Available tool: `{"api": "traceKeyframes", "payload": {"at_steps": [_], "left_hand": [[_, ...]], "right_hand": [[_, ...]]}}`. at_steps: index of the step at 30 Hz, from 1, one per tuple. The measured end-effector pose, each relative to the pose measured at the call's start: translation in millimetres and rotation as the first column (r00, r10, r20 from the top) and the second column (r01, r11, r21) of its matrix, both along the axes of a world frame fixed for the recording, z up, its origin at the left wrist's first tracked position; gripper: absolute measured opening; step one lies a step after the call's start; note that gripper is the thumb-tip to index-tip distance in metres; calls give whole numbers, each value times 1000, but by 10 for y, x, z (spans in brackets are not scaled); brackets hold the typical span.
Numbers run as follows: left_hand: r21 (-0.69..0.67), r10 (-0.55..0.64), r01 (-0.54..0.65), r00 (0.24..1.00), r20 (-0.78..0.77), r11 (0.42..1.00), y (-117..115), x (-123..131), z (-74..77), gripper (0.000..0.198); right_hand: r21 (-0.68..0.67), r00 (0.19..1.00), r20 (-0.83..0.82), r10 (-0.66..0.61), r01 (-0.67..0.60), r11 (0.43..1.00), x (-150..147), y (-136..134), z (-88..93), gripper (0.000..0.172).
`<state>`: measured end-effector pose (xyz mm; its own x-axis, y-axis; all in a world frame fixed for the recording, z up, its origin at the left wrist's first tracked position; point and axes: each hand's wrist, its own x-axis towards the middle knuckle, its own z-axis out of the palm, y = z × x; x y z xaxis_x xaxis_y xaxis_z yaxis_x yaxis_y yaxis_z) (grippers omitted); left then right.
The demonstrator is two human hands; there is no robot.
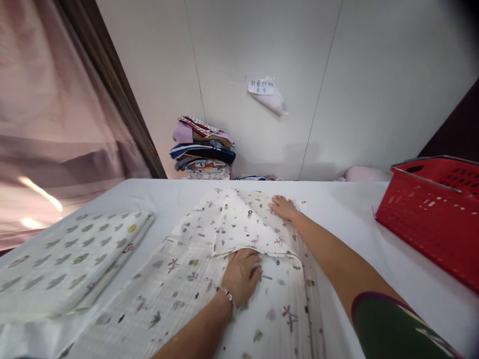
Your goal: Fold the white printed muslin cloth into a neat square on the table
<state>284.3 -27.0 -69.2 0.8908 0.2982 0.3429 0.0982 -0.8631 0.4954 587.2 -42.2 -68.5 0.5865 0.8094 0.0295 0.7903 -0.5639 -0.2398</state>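
A white muslin cloth (179, 284) printed with small flowers lies spread on the white table (352, 214). One corner is folded back over it into a triangular flap (243, 227). My left hand (241, 274) rests on the cloth at the flap's near edge, its fingertips tucked under the fold. My right hand (283, 207) lies flat with fingers stretched out on the cloth's far right part, beside the flap.
A folded cloth with a leaf print (71, 259) lies at the left of the table. A red plastic basket (434, 214) stands at the right. A pile of folded clothes (202, 149) sits against the wall behind. A pink curtain (48, 124) hangs at the left.
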Motion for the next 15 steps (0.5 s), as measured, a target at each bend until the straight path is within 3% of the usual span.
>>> {"api": "traceKeyframes", "payload": {"at_steps": [4,9,15], "left_hand": [[0,-10,10,1000,3,1000,6,7,10,17],[24,-13,13,1000,8,1000,16,17,11,17],[18,-8,8,1000,-2,1000,22,11,4,17]], "right_hand": [[74,985,33,-171,168,983,290,-215,61,45],[19,948,-12,-318,318,948,616,-532,85,36],[74,906,-46,-420,422,903,671,-476,129,31]]}}
